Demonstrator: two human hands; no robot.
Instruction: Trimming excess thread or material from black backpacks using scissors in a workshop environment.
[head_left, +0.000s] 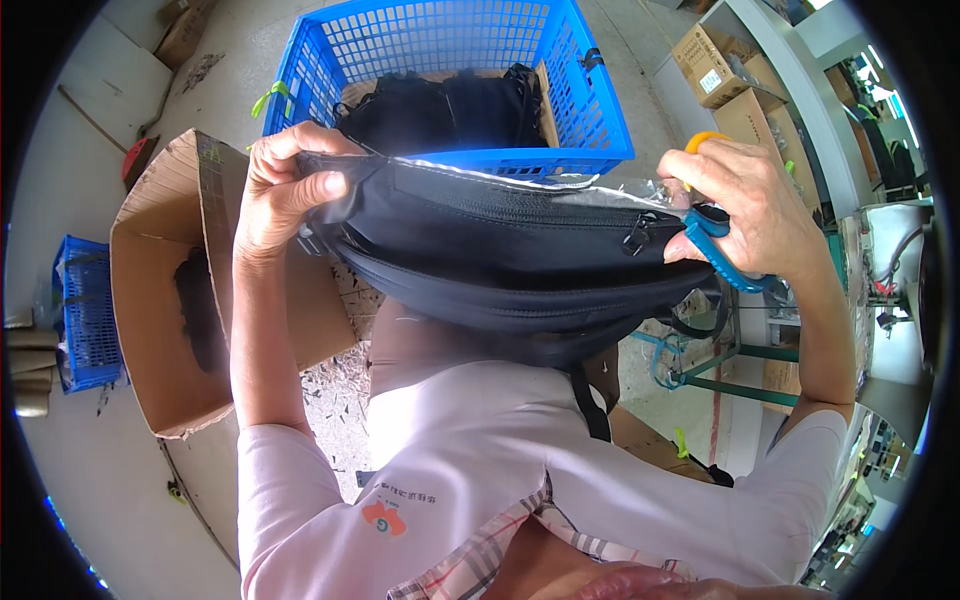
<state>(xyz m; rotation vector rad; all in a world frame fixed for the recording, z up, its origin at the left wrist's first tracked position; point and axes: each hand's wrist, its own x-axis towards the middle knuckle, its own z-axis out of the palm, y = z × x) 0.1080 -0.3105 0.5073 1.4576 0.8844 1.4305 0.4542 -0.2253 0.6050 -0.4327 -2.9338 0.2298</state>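
Note:
A black zippered bag is stretched out in front of my body, held up at both ends. My left hand pinches its upper left corner between thumb and fingers. At the right end, my right hand is closed on the bag's edge, near a black zipper pull. An orange loop circles a finger of that hand, and a teal loop-shaped piece hangs below the palm; I cannot tell whether they are one tool. White lining and clear plastic show along the bag's top edge.
Beyond the bag stands a blue plastic basket with black bags in it. An open cardboard box is at my left, with a smaller blue crate past it. Cardboard cartons and a green metal frame are at the right.

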